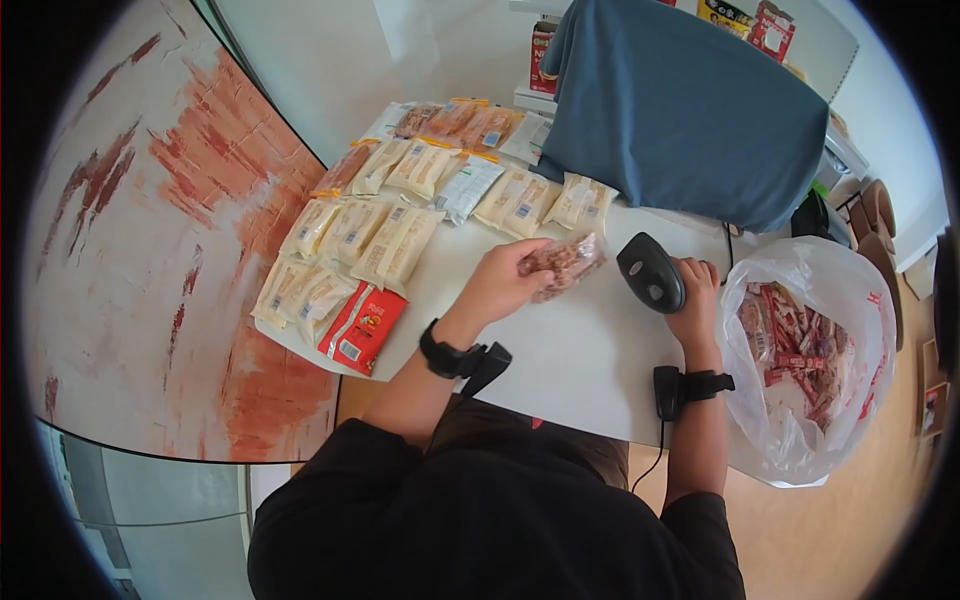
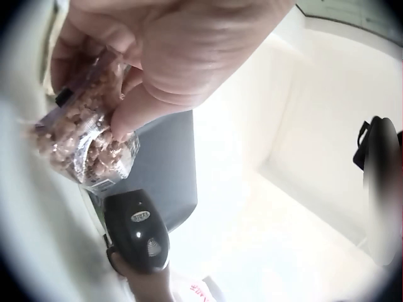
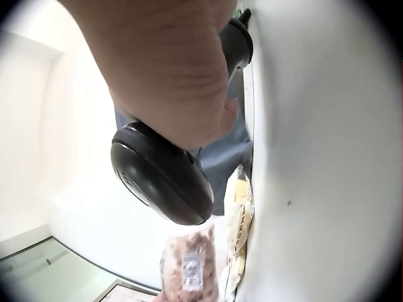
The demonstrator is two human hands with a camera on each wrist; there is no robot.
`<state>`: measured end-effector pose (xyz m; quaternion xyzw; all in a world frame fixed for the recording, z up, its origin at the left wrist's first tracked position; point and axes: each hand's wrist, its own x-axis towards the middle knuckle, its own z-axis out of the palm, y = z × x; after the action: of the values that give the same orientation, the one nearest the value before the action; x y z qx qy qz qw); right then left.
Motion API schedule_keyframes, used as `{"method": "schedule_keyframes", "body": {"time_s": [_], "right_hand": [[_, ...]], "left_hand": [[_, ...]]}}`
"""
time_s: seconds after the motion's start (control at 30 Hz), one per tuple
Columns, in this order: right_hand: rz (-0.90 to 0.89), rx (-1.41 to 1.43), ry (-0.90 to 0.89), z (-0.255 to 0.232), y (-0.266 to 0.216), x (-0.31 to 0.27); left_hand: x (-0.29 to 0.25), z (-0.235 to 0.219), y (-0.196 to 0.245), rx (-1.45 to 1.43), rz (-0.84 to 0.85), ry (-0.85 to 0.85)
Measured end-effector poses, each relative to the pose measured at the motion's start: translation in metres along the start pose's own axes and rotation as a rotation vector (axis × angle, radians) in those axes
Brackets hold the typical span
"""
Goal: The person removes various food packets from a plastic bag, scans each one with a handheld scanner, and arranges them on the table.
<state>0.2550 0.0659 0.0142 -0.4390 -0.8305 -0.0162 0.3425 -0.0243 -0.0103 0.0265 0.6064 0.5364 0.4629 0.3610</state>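
While the white surface (image 1: 560, 370) spreads before me beside a red-streaked panel (image 1: 220, 170), my left grip (image 1: 505, 283) pinches a clear packet (image 1: 575, 264) over it and my right grip (image 1: 693, 305) wraps round a black scanner (image 1: 650, 272). From my left wrist, the scanner's oval badge (image 2: 140, 216) shows beyond the packet, its lettering too small to read. From my right wrist, the packet's white label (image 3: 192, 272) shows, its print blurred.

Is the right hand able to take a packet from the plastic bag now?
Probably not yet: the right hand grips the barcode scanner, although the open plastic bag stands close beside it.
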Motion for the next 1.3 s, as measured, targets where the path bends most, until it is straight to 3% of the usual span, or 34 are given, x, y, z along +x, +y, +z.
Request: {"method": "schedule_keyframes", "body": {"time_s": [0.3,0.4,0.5,0.6,0.83,0.9,1.0,1.1,1.2,1.27,1.3], "right_hand": [[0.128,-0.062,0.008,0.004,0.017,-0.001],[0.156,-0.074,-0.004,0.006,0.016,-0.002],[0.175,-0.104,0.020,0.014,0.023,-0.004],[0.161,-0.090,0.020,0.018,0.029,-0.007],[0.189,-0.071,0.030,0.034,0.041,-0.015],[0.204,-0.052,-0.007,0.033,0.040,-0.014],[0.214,0.043,-0.031,0.021,0.033,-0.016],[0.238,0.086,0.032,-0.009,0.017,-0.014],[0.137,0.237,0.013,-0.078,-0.009,-0.022],[0.182,0.017,0.077,-0.111,0.016,-0.032],[0.275,-0.062,0.011,-0.133,0.031,-0.033]], "left_hand": [[-0.041,-0.076,-0.027,0.397,-0.261,0.290],[-0.043,-0.068,-0.009,0.761,-0.007,0.343],[-0.036,-0.057,-0.007,0.880,0.129,0.261],[-0.025,-0.058,-0.020,0.954,0.160,0.233],[-0.010,-0.058,-0.007,0.618,-0.082,0.110],[-0.003,-0.045,-0.023,0.297,0.074,0.040],[0.004,-0.007,0.005,-0.117,-0.074,-0.158],[0.015,0.021,0.016,-0.186,-0.149,-0.250],[0.019,0.038,-0.007,-0.384,-0.305,-0.251],[0.022,0.040,-0.031,-0.486,-0.398,-0.280],[0.023,0.042,-0.031,-0.514,-0.409,-0.278]]}}
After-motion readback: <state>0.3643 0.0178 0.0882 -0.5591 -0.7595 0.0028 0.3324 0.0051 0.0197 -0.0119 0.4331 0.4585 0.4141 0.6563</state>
